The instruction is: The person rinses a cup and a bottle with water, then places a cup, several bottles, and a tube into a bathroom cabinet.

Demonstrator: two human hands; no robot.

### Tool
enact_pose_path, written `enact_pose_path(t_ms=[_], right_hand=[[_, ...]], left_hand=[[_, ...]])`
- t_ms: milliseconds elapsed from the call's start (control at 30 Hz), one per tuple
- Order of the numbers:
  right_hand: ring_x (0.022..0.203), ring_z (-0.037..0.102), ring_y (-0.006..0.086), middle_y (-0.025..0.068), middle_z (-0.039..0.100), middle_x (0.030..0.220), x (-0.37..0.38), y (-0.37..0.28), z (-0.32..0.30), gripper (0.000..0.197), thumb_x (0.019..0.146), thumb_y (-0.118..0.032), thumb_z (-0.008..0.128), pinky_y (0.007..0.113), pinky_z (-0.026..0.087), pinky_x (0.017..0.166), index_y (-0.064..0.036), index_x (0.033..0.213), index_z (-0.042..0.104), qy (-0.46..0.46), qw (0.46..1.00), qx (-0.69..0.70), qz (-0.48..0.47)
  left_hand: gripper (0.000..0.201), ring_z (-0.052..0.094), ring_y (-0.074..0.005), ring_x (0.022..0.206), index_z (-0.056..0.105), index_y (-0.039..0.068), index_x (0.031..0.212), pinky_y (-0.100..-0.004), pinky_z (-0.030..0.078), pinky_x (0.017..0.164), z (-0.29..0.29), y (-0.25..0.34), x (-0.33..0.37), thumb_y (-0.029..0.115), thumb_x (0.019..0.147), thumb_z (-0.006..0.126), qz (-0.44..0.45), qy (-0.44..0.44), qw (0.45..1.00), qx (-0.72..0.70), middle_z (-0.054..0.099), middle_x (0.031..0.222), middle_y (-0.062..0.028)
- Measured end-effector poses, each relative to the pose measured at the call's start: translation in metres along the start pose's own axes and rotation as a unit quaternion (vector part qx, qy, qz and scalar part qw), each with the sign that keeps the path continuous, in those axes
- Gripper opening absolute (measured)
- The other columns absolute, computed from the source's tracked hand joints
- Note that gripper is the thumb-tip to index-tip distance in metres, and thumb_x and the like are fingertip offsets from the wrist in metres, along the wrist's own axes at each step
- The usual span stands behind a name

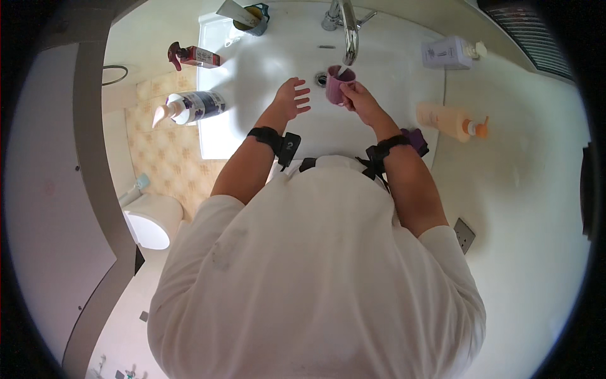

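Note:
My right hand (365,104) grips a pink mug (334,93) by the side nearest it, and the mug is held over the white sink (265,136) below the spout of the chrome faucet (351,38). A thin pale streak, which looks like water, runs from the spout into the mug's mouth. Fingers spread and holding nothing, my left hand (292,100) hovers over the basin to the left of the mug. Between that hand and the mug shows the round drain (321,79). Black bands circle both wrists.
Left of the basin stand a red spray bottle (201,57) and a pump bottle (201,106). A cup with a tube (252,23) sits at the back left. Along the right rim are a pale lavender bottle (442,53) and an orange pump bottle (445,120).

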State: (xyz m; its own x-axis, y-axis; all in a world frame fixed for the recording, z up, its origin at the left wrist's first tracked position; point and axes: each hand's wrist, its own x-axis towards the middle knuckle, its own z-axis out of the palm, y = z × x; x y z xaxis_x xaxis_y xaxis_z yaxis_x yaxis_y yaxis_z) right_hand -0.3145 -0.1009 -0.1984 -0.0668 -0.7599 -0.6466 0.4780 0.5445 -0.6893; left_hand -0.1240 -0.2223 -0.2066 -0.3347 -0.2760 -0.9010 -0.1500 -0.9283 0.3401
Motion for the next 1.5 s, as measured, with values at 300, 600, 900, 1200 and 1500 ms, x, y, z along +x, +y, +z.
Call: enact_pose_path(t_ms=[300, 600, 900, 1200, 1500], right_hand=[[0.058, 0.043, 0.0088, -0.0025, 0.05, 0.071, 0.0, 0.008, -0.022, 0.021, 0.096, -0.032, 0.057, 0.024, 0.037, 0.053, -0.0118, 0.093, 0.05, -0.052, 0.996, 0.07, 0.029], [0.056, 0.043, 0.0086, 0.0041, 0.058, 0.075, -0.007, 0.001, -0.003, 0.025, 0.097, -0.034, 0.055, 0.02, 0.038, 0.052, -0.0101, 0.089, 0.05, -0.162, 0.931, 0.308, 0.109], [0.073, 0.065, 0.0226, 0.0186, 0.065, 0.103, -0.027, -0.004, -0.011, 0.067, 0.091, -0.06, 0.048, 0.032, 0.054, 0.062, 0.0005, 0.118, 0.052, 0.021, 0.974, -0.129, 0.183], [0.078, 0.064, 0.0206, 0.0136, 0.067, 0.104, -0.053, 0.001, -0.033, 0.047, 0.094, -0.047, 0.05, 0.03, 0.052, 0.068, -0.0043, 0.112, 0.056, 0.065, 0.989, -0.034, 0.128], [0.073, 0.059, 0.015, 0.0102, 0.068, 0.1, -0.098, 0.01, -0.06, 0.033, 0.095, -0.037, 0.05, 0.028, 0.047, 0.067, -0.0072, 0.105, 0.059, 0.14, 0.987, 0.055, 0.049]], left_hand=[[0.045, 0.048, -0.0325, 0.114, 0.048, 0.013, 0.131, -0.0478, 0.043, 0.095, -0.016, -0.01, 0.01, 0.037, 0.093, 0.048, 0.016, 0.007, 1.0, 0.015, 0.056, 0.124, -0.012], [0.064, 0.05, -0.0273, 0.114, 0.036, 0.016, 0.14, -0.0456, 0.042, 0.096, 0.012, -0.011, -0.023, 0.045, 0.088, 0.059, 0.062, -0.145, 0.978, 0.136, 0.047, 0.132, -0.01], [0.044, 0.062, -0.0212, 0.07, 0.054, 0.007, 0.118, -0.027, 0.051, 0.058, 0.009, 0.001, -0.023, 0.042, 0.092, 0.053, -0.059, -0.033, 0.997, 0.041, 0.062, 0.099, -0.0116], [0.048, 0.054, -0.0249, 0.102, 0.045, 0.008, 0.125, -0.0374, 0.049, 0.074, -0.033, 0.03, 0.013, 0.037, 0.089, 0.057, -0.049, -0.093, 0.977, -0.187, 0.051, 0.121, -0.0071], [0.088, 0.051, -0.0292, 0.116, 0.027, 0.008, 0.127, -0.0411, 0.045, 0.093, 0.007, 0.091, 0.04, 0.015, 0.061, 0.085, 0.502, 0.099, 0.844, 0.163, 0.049, 0.126, -0.0121]])
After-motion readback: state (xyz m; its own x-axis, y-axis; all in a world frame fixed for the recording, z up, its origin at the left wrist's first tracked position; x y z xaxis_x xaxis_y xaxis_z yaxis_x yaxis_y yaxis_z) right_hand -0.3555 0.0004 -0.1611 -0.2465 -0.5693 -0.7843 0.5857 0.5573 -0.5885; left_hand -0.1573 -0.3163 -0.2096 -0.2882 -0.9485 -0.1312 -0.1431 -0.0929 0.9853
